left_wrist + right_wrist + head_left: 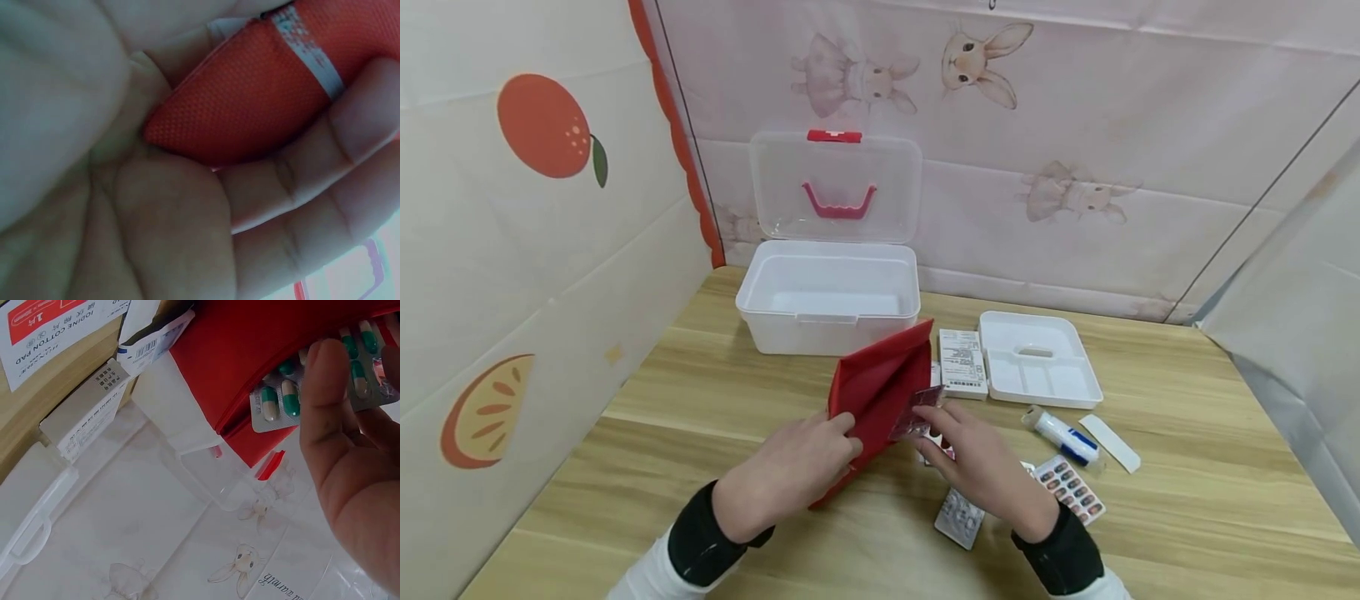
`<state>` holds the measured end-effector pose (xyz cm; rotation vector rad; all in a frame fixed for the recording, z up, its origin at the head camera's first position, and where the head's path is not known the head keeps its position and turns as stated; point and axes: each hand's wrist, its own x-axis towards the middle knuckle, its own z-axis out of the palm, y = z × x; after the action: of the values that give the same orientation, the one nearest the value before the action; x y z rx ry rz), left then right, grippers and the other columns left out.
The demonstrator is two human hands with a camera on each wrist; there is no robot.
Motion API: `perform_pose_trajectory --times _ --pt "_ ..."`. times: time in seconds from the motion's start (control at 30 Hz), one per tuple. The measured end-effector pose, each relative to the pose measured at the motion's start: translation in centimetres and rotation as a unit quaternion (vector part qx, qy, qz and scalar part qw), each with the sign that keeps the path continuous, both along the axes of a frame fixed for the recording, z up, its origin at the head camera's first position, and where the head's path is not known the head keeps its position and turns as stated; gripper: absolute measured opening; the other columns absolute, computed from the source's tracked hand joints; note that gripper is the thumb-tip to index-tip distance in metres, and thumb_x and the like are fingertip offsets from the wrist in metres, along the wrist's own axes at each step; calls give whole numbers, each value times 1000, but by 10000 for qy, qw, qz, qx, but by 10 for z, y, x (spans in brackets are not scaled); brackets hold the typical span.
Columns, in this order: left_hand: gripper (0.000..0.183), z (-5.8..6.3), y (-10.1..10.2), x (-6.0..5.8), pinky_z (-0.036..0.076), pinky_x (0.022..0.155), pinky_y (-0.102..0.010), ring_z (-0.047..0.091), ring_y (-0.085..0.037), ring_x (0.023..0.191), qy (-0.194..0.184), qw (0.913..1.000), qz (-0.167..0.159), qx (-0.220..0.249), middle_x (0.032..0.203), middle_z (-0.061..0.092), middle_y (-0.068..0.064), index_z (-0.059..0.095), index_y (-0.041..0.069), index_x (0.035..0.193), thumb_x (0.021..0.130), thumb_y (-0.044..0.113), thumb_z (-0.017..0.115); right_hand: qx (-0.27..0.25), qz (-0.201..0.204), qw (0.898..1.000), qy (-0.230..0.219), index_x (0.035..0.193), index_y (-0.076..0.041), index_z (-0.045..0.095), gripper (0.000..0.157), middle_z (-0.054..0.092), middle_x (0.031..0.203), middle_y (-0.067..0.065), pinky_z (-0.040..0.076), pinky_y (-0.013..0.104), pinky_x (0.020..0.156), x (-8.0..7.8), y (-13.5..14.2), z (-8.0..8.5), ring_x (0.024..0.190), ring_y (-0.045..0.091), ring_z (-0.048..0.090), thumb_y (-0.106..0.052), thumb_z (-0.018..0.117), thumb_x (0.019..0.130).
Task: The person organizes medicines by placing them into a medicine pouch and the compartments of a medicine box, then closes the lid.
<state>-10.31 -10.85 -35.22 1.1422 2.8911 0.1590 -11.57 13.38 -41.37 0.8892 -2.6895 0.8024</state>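
Note:
In the head view my left hand [793,471] grips the near left edge of a red fabric pouch [876,387], holding it tilted up over the table. The left wrist view shows a corner of the pouch [231,100], with a pale stripe, between thumb and fingers. My right hand [977,458] is at the pouch's gaping mouth. Between its thumb and fingers it pinches a blister pack [272,406] of green-and-white capsules. Part of the pack lies within the mouth, and the pouch's inside is mostly hidden.
Behind the pouch stands an open white box [827,333] with a clear lid [891,179]. A white tray [1048,383], a medicine carton [961,360], a wrapped blue-and-white roll [1063,435], a white strip [1110,443], a capsule blister pack [1071,490] and a silvery pack [960,518] lie rightward.

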Motion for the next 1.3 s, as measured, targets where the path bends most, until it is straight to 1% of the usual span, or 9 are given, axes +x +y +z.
perform_pose_trajectory --times 0.13,0.27,0.4,0.5,0.77,1.0,1.13,1.23,1.3 --pt "4 -1 0 0 42 54 -20 45 -12 66 32 10000 -7 -8 76 50 1 76 10 90 87 9 75 89 -68 9997 -211 131 -10 62 41 63 107 1 51 22 67 1 -1 0 80 15 60 -24 70 93" --pt "4 0 0 1 42 55 -20 45 -12 67 -18 10000 14 -14 77 51 1 76 10 92 88 10 75 118 -36 9995 -292 135 -11 59 43 62 106 2 49 21 64 1 -1 -1 77 15 58 -26 68 95" --pt "8 0 0 1 46 57 -21 48 -13 69 24 9999 -18 -106 79 54 0 77 10 95 87 11 77 116 35 9993 -340 139 -11 55 47 61 107 5 47 21 62 0 -1 -1 74 15 55 -26 66 96" --pt "11 -1 1 1 48 59 -22 49 -13 71 108 9998 -66 -151 81 57 -1 77 10 96 86 12 78 142 67 9994 -310 139 -10 55 47 62 110 7 47 21 62 0 -1 -1 74 15 55 -28 65 97" --pt "9 -2 1 2 49 58 -21 50 -13 72 167 9997 -101 -126 82 57 -2 76 10 95 86 11 78 249 35 9993 -280 138 -10 56 46 62 114 8 49 22 63 0 -1 0 74 15 57 -30 64 97" --pt "10 0 1 0 49 60 -21 50 -13 72 -9 9999 -1 -122 83 57 -2 76 9 96 86 12 77 267 12 9990 -368 138 -10 56 46 61 108 5 47 21 61 1 -1 1 72 15 56 -26 66 96" --pt "10 1 1 -1 47 59 -21 50 -13 71 -134 9998 65 -137 83 57 -2 76 9 97 87 12 76 256 13 9984 -497 140 -11 53 48 62 114 5 49 22 63 0 1 1 74 13 57 -27 66 97" --pt "9 2 1 -1 46 59 -21 49 -13 70 -125 9998 55 -158 82 57 -1 76 9 96 88 12 75 274 -11 9979 -595 142 -12 51 49 62 117 5 47 21 61 -1 4 2 73 10 55 -28 64 98" --pt "7 1 1 0 45 58 -21 48 -13 69 -82 9998 47 -170 82 56 -1 76 9 95 88 11 75 248 10 9979 -604 142 -11 51 49 62 114 5 46 20 60 -2 6 2 73 10 54 -28 64 98"
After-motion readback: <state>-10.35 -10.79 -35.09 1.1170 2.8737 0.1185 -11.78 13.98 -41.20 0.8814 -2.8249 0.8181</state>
